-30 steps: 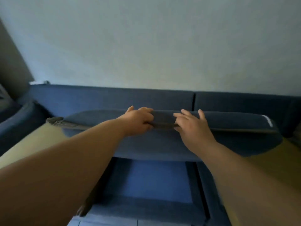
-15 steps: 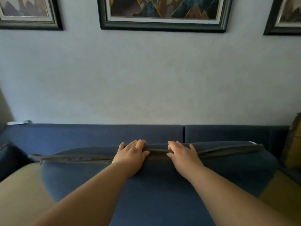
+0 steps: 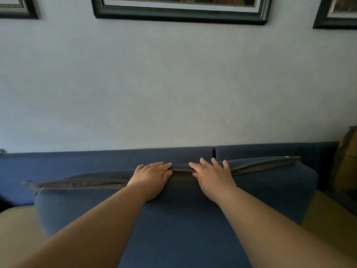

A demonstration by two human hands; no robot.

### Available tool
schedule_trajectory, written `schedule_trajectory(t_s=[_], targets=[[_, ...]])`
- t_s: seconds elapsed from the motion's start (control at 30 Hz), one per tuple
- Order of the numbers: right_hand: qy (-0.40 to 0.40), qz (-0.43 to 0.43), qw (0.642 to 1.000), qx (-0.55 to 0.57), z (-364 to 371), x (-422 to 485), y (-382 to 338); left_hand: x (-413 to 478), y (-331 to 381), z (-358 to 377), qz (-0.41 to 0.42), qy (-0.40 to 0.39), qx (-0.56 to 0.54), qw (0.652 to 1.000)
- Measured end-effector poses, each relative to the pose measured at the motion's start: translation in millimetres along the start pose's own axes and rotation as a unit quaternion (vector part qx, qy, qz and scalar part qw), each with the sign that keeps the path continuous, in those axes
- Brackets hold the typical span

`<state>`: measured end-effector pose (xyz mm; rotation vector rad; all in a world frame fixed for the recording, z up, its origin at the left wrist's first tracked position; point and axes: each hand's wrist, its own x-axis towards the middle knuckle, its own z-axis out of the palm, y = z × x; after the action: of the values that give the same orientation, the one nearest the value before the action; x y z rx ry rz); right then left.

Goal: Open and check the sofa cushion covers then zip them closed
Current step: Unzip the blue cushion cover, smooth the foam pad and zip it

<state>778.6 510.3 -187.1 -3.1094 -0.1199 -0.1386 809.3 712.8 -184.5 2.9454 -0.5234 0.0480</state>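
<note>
A large dark blue sofa cushion lies in front of me, its far edge against the sofa backrest. A grey zip strip runs along that far edge from left to right. My left hand and my right hand sit side by side at the middle of the strip. On each hand the fingers lie over the upper flap of the cover and the thumb is at the seam, pinching the fabric. The zip slider is not visible.
Bare tan seat base shows at the left and at the right of the cushion. A brownish object stands at the right end of the sofa. Framed pictures hang on the wall above.
My view has tilted upward, so the pictures came into sight. The cushion now lies closer below me. Both hands stay at the middle of the zip edge, flatter than a second ago.
</note>
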Motion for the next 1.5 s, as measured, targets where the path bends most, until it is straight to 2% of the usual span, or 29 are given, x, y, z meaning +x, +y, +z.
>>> schedule_trajectory(t_s=[0.13, 0.27, 0.37, 0.53, 0.67, 0.8, 0.93, 1.0, 1.1, 1.2, 1.27, 1.33, 1.5], targets=[[0.006, -0.036, 0.999, 0.008, -5.9, 47.3, 7.1, 32.3, -15.4, -4.4, -0.019, 0.018, -0.001, 1.0], [-0.024, -0.042, 0.999, 0.011, -7.4, 91.8, 29.8, 61.7, -18.7, -8.2, -0.041, 0.016, -0.011, 0.999], [-0.031, -0.049, 0.998, 0.009, -7.5, 115.5, 41.0, 82.7, -18.8, -11.0, -0.086, -0.016, -0.063, 0.994], [-0.033, -0.059, 0.997, 0.031, -4.1, 125.6, 39.5, 92.2, -25.3, -10.8, -0.114, -0.018, -0.126, 0.985], [-0.066, -0.065, 0.993, 0.072, -11.5, 109.0, 39.1, 83.6, -22.4, -13.0, -0.099, -0.055, -0.092, 0.989], [-0.114, -0.076, 0.983, 0.121, -22.5, 74.0, 43.0, 54.1, -17.7, -13.4, -0.062, -0.048, -0.113, 0.991], [-0.129, -0.082, 0.977, 0.148, -29.6, 30.0, 39.5, 12.1, -6.6, -17.2, -0.016, -0.067, -0.073, 0.995], [-0.103, -0.084, 0.982, 0.132, -28.0, 7.4, 32.5, -10.8, -1.9, -16.4, -0.01, -0.071, -0.071, 0.995], [-0.019, -0.079, 0.986, 0.146, -18.2, -26.7, 20.9, -43.6, 4.6, -12.9, 0.001, -0.052, -0.076, 0.996], [0.148, -0.075, 0.976, 0.14, 0.5, -65.1, 7.6, -75.8, 19.1, -7.3, 0.009, 0.008, -0.095, 0.995], [0.254, -0.081, 0.957, 0.11, 9.3, -95.0, 3.1, -106.8, 36.2, 0.9, 0.008, 0.077, -0.063, 0.995], [0.322, -0.085, 0.938, 0.098, 7.0, -122.5, 2.7, -135.2, 49.2, 7.2, 0.042, 0.207, -0.028, 0.977], [0.385, -0.113, 0.912, 0.09, -14.0, -160.1, 12.2, -159.6, 55.9, -2.3, 0.125, 0.336, 0.02, 0.933]])
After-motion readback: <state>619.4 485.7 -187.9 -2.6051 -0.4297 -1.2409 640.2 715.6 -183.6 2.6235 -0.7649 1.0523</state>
